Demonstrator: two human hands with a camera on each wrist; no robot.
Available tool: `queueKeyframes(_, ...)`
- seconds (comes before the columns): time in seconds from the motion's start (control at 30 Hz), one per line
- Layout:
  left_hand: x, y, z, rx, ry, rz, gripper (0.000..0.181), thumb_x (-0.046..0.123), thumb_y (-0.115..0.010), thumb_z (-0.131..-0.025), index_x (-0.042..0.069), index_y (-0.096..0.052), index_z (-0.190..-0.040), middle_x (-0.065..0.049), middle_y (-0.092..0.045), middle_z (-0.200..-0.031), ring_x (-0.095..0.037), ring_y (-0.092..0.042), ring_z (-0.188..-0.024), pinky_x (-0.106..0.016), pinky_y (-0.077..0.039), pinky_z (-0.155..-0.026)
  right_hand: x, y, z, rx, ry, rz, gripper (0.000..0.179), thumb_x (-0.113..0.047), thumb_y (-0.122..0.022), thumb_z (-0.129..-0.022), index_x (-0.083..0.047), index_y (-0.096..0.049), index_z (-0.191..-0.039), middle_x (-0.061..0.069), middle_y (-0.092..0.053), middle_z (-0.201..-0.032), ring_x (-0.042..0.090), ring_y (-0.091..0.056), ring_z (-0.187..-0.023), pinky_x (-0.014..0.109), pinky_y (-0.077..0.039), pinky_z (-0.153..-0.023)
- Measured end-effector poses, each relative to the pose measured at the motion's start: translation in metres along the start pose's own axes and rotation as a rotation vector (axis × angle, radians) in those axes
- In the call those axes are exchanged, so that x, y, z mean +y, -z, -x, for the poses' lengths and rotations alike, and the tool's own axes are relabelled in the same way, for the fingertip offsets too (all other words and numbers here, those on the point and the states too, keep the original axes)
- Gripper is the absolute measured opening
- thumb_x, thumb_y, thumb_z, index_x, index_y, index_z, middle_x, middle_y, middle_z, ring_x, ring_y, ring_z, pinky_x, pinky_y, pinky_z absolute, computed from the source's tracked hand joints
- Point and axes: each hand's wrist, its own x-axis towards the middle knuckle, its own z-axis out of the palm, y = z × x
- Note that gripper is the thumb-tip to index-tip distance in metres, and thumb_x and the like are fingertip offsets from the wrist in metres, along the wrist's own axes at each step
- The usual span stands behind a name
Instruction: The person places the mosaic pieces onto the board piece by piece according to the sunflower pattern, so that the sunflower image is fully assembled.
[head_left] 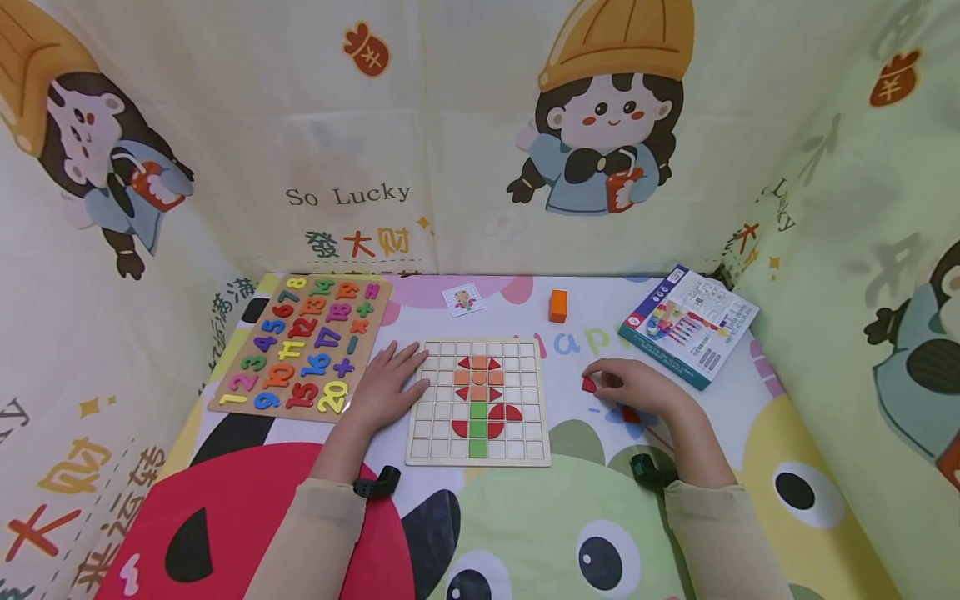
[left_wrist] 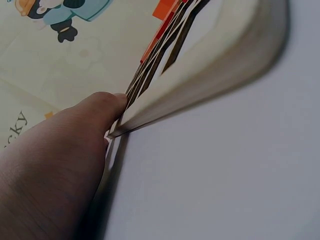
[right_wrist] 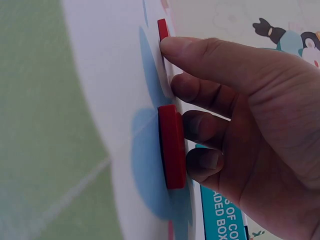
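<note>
A wooden grid board point(head_left: 442, 450) lies in the middle of the table, with orange squares, red triangles, green squares point(head_left: 477, 409) and red quarter-round pieces point(head_left: 460, 428) set in a flower shape. My left hand point(head_left: 386, 387) rests at its left edge, fingers extended; the left wrist view has the thumb point(left_wrist: 107, 107) on the board's edge. To the right of the board, my right hand point(head_left: 637, 385) pinches a small red piece point(right_wrist: 162, 29) with the thumb and a fingertip. A second red piece point(right_wrist: 172, 147) lies on the cloth beside the curled lower fingers.
A number puzzle board point(head_left: 300, 350) lies on the left. Behind the grid board are a small picture card point(head_left: 463, 300) and an orange block point(head_left: 558, 306). A boxed set point(head_left: 690, 325) sits at the back right. Printed cloth walls enclose the table.
</note>
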Motion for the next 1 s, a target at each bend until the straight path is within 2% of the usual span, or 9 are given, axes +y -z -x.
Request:
queueKeyframes(0.27, 0.001, 0.001, 0.000, 0.012, -0.005, 0.003, 0.063, 0.055, -0.051, -0.097, 0.030, -0.038, -0.153, 0.001, -0.030, -0.163, -0.034, -0.011, -0.154, -0.056, -0.010, -0.125, -0.003, 0.001, 0.001, -0.007, -0.008, -0.004, 0.031, -0.031, -0.068, -0.094, -0.032, -0.061, -0.123, -0.002, -0.060, -0.095, 0.018, -0.056, -0.086, 0.031, -0.049, -0.076)
queueKeyframes(0.4, 0.002, 0.001, 0.000, 0.016, 0.000, 0.013, 0.062, 0.054, -0.052, -0.097, 0.029, -0.039, -0.153, 0.001, -0.031, -0.163, -0.034, -0.012, -0.154, -0.055, -0.011, -0.125, -0.007, 0.001, 0.002, -0.002, 0.017, -0.016, 0.030, -0.032, -0.067, -0.094, -0.033, -0.059, -0.123, -0.002, -0.061, -0.092, 0.018, -0.057, -0.083, 0.031, -0.050, -0.074)
queueKeyframes(0.7, 0.003, 0.001, 0.000, 0.016, 0.007, 0.011, 0.062, 0.054, -0.052, -0.097, 0.029, -0.040, -0.152, 0.002, -0.032, -0.162, -0.033, -0.012, -0.154, -0.054, -0.010, -0.126, -0.038, 0.004, -0.001, -0.009, 0.093, 0.036, 0.031, -0.030, -0.066, -0.095, -0.028, -0.059, -0.126, -0.006, -0.061, -0.088, 0.015, -0.057, -0.078, 0.028, -0.051, -0.066)
queueKeyframes(1.0, 0.004, 0.003, 0.001, 0.018, 0.010, 0.017, 0.062, 0.054, -0.052, -0.097, 0.029, -0.040, -0.152, 0.002, -0.032, -0.162, -0.034, -0.013, -0.154, -0.054, -0.011, -0.126, -0.074, -0.001, -0.020, -0.042, 0.185, 0.102, 0.034, -0.032, -0.066, -0.095, -0.026, -0.060, -0.128, -0.008, -0.058, -0.083, 0.011, -0.055, -0.076, 0.025, -0.050, -0.064)
